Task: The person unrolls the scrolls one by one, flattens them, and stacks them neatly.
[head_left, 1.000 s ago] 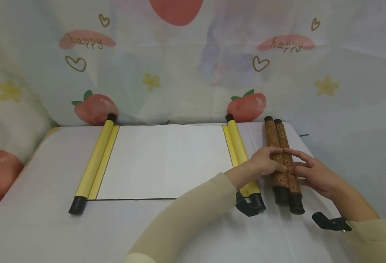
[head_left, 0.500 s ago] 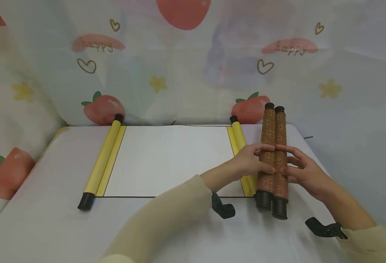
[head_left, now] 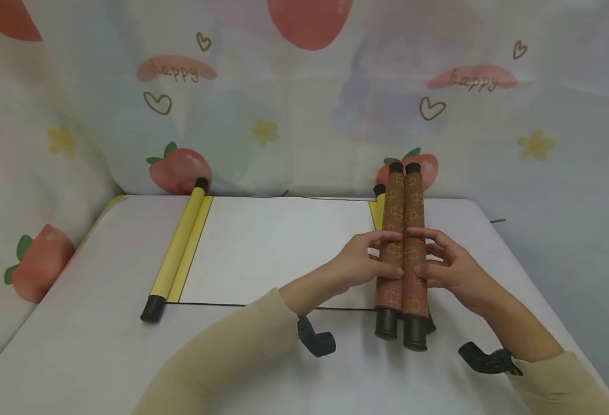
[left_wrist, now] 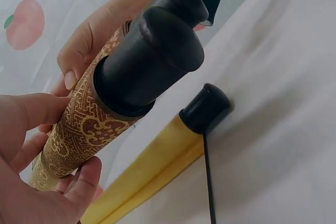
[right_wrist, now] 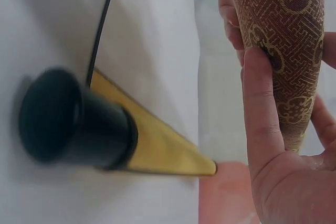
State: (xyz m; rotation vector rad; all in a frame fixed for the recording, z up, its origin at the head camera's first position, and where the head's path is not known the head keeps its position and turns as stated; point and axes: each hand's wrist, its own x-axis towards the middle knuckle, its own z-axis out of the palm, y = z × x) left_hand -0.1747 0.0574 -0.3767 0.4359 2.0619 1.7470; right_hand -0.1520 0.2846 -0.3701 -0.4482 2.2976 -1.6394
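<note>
Brown patterned scroll (head_left: 412, 253) of two rolls, gripped by left hand (head_left: 358, 261) at nine o'clock and by right hand (head_left: 456, 270) at three o'clock, with fingers of both hands bent around it. Held raised over the table (head_left: 102, 346), covering partly the yellow roller (head_left: 380, 203) at three o'clock of the white sheet (head_left: 284, 253). At nine o'clock of same sheet, lying on the table, another yellow roller (head_left: 177, 245).

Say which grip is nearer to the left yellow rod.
Left: the left grip, right of that rod, holds the left brown roll; the right grip, farther right, holds the right brown roll.
</note>
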